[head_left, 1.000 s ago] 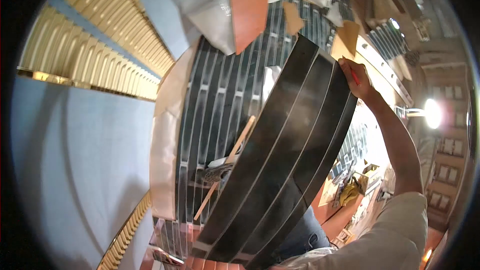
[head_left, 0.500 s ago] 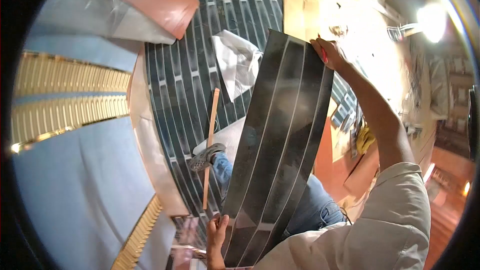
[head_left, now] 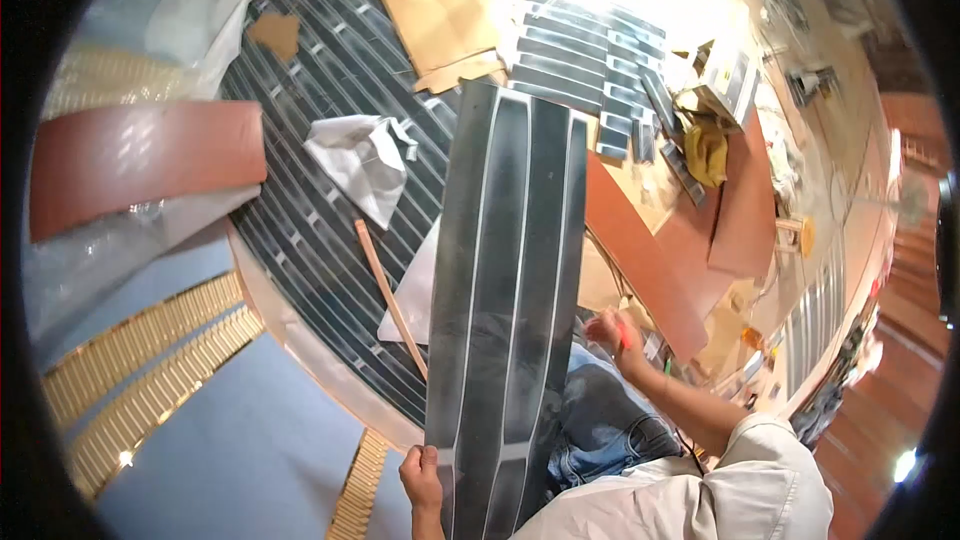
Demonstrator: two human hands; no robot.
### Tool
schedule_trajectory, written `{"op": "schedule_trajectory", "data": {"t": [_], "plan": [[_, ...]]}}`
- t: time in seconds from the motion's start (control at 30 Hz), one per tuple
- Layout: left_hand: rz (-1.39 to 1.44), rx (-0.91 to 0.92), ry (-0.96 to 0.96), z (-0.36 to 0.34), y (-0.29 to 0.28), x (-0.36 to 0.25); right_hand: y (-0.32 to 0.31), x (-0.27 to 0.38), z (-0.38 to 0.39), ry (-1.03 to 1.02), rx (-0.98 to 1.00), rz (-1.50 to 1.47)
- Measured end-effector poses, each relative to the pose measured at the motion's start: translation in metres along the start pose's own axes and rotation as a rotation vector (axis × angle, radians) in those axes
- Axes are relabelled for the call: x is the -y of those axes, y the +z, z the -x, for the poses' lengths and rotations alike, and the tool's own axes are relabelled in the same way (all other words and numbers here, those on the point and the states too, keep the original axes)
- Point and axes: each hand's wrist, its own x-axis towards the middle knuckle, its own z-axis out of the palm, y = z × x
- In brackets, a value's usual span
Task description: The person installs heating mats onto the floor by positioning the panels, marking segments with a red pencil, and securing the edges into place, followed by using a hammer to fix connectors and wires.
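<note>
one black panel (head_left: 506,310) is gripped near its lower left corner by the left hand (head_left: 421,478), while the right hand (head_left: 612,333), just off its right edge, clasps a red pen (head_left: 625,333), and a stick (head_left: 385,285) lies on the striped floor (head_left: 300,175).

The panel (head_left: 500,270) fills the lower centre; left of it, a stick (head_left: 384,280) and sheet (head_left: 355,160) lie on the floor (head_left: 280,170).

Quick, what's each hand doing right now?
Left hand: fingers closed on the edge of the dark striped panel.
Right hand: holding a small red thing, beside the panel.
</note>
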Motion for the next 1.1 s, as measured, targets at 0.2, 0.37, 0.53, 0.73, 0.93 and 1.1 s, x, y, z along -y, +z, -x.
{"op": "schedule_trajectory", "data": {"t": [0.2, 0.37, 0.53, 0.73, 0.93, 1.1], "plan": [[0.106, 0.104, 0.084, -0.001, 0.083, -0.014, -0.032, -0.056, 0.093, 0.287, 0.085, -0.403], [0.157, 0.22, 0.197, -0.006, 0.154, -0.074, -0.06, -0.048, 0.137, 0.22, 0.014, -0.211], [0.276, 0.549, 0.106, 0.015, 0.226, -0.174, -0.101, -0.064, 0.1, -0.079, -0.549, -0.262], [0.176, 0.76, -0.048, 0.036, 0.269, -0.194, -0.243, -0.015, 0.044, -0.088, -0.748, -0.375], [-0.184, 0.52, 0.346, 0.059, 0.405, -0.207, -0.392, -0.002, -0.037, -0.198, -0.972, -0.197], [-0.317, 0.38, 0.465, 0.075, 0.56, -0.317, -0.533, 0.041, -0.136, -0.184, -1.02, -0.198]]}}
